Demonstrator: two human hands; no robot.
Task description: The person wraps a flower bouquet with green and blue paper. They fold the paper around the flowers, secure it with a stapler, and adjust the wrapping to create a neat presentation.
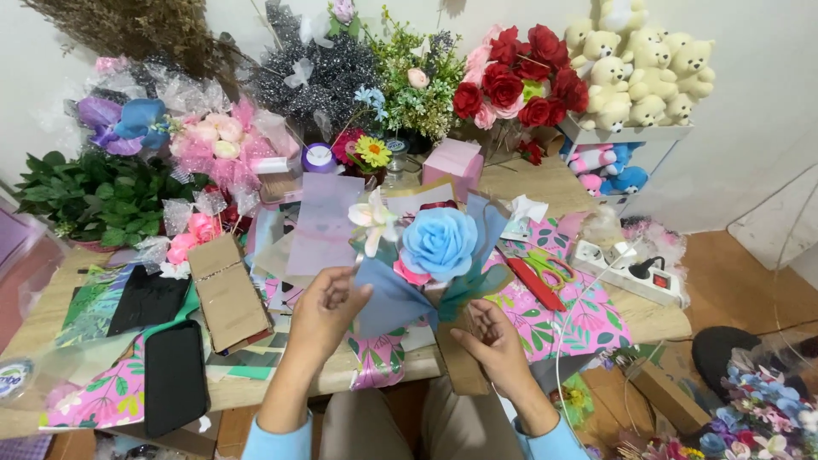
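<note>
1. Pinching blue wrapping paper (388, 300) with left hand (328, 305), just left of the bouquet (436, 247).
2. Cupping bouquet base with half-closed right hand (487, 334) (loosely, apparently).
3. Risking slippage, crushing the blue rose (440, 243).

This looks like a small flower craft shop. A wooden table (545, 183) is covered with colourful wrapping paper (588, 319) and red scissors (538, 274). Fake red roses (511, 81), green leaves (94, 196) and cream teddy bears (648, 72) sit along the wall.
</note>
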